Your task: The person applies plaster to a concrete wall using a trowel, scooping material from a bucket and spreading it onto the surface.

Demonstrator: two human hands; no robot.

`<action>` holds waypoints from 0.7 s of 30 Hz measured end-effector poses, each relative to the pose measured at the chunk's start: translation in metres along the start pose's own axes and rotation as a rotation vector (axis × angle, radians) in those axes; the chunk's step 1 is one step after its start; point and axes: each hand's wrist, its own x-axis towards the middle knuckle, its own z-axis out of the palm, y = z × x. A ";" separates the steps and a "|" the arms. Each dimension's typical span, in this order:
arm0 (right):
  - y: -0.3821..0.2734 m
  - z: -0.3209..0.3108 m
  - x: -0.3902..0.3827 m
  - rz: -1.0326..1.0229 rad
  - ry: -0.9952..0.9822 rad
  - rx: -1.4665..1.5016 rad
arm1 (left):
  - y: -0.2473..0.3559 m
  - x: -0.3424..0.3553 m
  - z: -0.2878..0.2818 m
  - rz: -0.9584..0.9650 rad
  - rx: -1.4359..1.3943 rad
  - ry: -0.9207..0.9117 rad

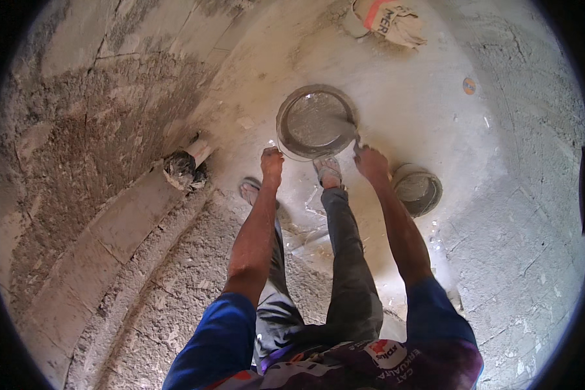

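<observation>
A round, grey-crusted tub [285, 128] of wet grey mix [315, 119] sits on the dusty floor [416, 110] before the feet [329, 171]. Both arms reach forward: the right hand [371, 162] grips a dark tool [357, 144] by the rim; the left hand [272, 166] is curled, its hold unclear.

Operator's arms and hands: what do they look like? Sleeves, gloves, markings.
Blue short sleeves end near the elbows, on a dark purple shirt with white and red print. Forearms are bare. Left hand and right hand look ungloved.
</observation>
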 end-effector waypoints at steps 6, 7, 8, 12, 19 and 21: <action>-0.032 0.060 0.093 0.130 0.026 -0.046 | -0.064 -0.102 -0.094 0.191 0.620 0.063; -0.043 0.057 0.101 0.076 -0.037 -0.042 | -0.125 -0.105 -0.138 0.281 0.937 -0.185; -0.043 0.057 0.106 -0.011 -0.149 0.001 | -0.145 -0.138 -0.154 0.117 0.843 -0.077; 0.004 0.083 0.094 0.011 -0.156 0.406 | -0.122 -0.238 -0.188 -0.201 0.936 0.014; -0.022 0.089 0.037 0.225 -0.281 0.983 | -0.161 -0.285 -0.176 -0.214 1.209 -0.109; -0.067 0.065 0.015 0.289 -0.322 1.089 | -0.134 -0.284 -0.167 -0.367 1.104 0.010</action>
